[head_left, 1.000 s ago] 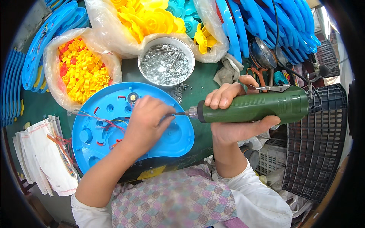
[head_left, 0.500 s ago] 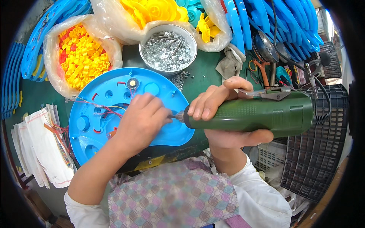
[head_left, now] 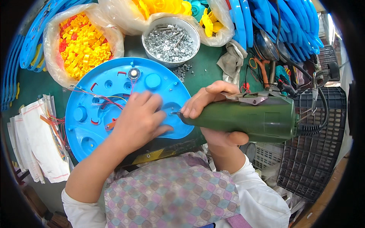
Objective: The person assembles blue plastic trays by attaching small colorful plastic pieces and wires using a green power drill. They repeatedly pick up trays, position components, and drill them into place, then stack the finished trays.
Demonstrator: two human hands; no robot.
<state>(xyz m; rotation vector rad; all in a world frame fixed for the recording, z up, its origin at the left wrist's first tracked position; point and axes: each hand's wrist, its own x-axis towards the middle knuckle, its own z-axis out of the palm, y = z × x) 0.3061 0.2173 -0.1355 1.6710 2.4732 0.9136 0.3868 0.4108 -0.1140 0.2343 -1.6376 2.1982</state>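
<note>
A green electric screwdriver (head_left: 243,117) lies level in my right hand (head_left: 205,100), fingers over its front end and thumb below. Its thin bit points left over the blue plastic panel (head_left: 110,66); whether a screw sits on the tip is too small to tell. My left hand (head_left: 138,119) is over the panel's middle, just left of the bit and apart from it. Its fingers are curled, the thumb stands off to the side, and the fingertips are hidden. The panel carries red and yellow wires (head_left: 110,100), red clips and a small round part (head_left: 134,73).
Behind the panel stand a metal bowl (head_left: 146,43) of screws and a bag (head_left: 51,45) of yellow and red pieces. A grey cloth (head_left: 231,60), orange-handled scissors (head_left: 262,70) and stacked blue panels (head_left: 292,22) lie right. White paper (head_left: 40,140) hangs left; a black crate (head_left: 311,152) stands right.
My left fingers have come away from the screwdriver's bit and the thumb has parted from them. The screwdriver has shifted slightly left, its bit now clear of the left hand.
</note>
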